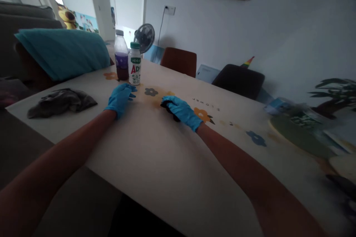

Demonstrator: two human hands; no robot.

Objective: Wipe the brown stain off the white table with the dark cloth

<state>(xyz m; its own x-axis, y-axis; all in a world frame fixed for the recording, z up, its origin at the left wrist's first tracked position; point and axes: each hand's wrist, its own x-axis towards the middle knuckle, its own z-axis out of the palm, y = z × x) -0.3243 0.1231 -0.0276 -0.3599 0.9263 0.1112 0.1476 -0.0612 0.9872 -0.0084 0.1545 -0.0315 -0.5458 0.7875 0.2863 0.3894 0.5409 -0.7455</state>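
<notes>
My left hand [120,98], in a blue glove, rests on the printed tablecloth [133,148] with its fingers apart and holds nothing. Just beyond it stand a white bottle [135,64] with a green cap and a clear bottle [121,57] with a grey cap, a purple label and dark liquid. My right hand [182,111], gloved alike, is closed over a black cloth [177,119] pressed against the table. Most of this cloth is hidden under the palm, so its shape cannot be made out. A crumpled grey cloth [62,103] lies at the left, apart from both hands.
Chairs stand along the far side, one brown [178,61] and one black [239,80]. A turquoise cloth [65,52] drapes a chair at the left. A small fan [145,37] is behind the bottles. At the right are a round green mat [297,137] and a potted plant [330,98].
</notes>
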